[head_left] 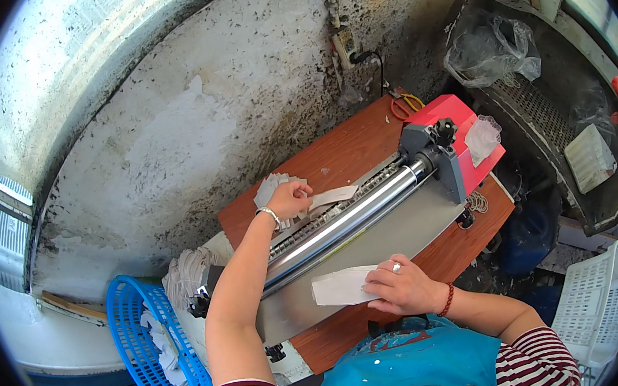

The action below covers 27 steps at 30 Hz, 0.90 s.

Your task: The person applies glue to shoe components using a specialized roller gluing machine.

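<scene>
A roller machine with a long shiny metal roller [341, 223] and a red end housing [457, 117] lies slantwise across a brown table. My left hand [291, 199] reaches over to its far side, fingers curled closed beside the end of a thin white strip [335, 196]; whether they pinch it is hidden. Behind that hand lies a small heap of white pieces [268, 188]. My right hand [399, 286] grips one end of a flat white piece, like paper or a thin sheet [339, 287], over the metal plate [400, 222] on the near side.
At the left stands a blue plastic basket [117, 313] with white scraps inside, beside a pale bundle [187, 273]. A white basket [598, 307] is at the right. A dark metal trough [536, 99] holds clear plastic bags. A stained wall [192, 122] backs the table [356, 141].
</scene>
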Available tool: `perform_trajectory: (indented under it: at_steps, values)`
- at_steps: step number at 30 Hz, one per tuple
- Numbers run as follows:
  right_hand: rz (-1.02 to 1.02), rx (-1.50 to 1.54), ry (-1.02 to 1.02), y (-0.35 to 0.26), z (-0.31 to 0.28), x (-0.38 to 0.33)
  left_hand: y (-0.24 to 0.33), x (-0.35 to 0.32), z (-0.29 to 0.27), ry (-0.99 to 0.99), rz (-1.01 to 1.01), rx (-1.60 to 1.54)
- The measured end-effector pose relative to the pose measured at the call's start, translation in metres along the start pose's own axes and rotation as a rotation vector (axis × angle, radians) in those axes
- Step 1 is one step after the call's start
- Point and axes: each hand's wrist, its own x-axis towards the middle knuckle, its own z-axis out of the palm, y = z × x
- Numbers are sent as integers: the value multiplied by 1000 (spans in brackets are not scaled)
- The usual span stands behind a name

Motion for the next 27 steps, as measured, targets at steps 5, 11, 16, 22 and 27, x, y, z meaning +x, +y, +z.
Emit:
perform_trajectory:
  at_steps: [5, 11, 16, 22, 27]
  values:
    - [9, -2, -5, 1, 4, 1, -13, 16, 14, -160, -52, 235]
    - [30, 0, -6, 4, 6, -1, 7, 43, 23, -236, -70, 276]
    - [12, 16, 26, 7, 10, 1, -17, 68, 29, -190, -89, 392]
    - [43, 67, 69, 13, 12, -2, -16, 117, 55, -299, -91, 600]
    - [48, 71, 96, 16, 18, -2, -52, 150, 86, -9, 83, 639]
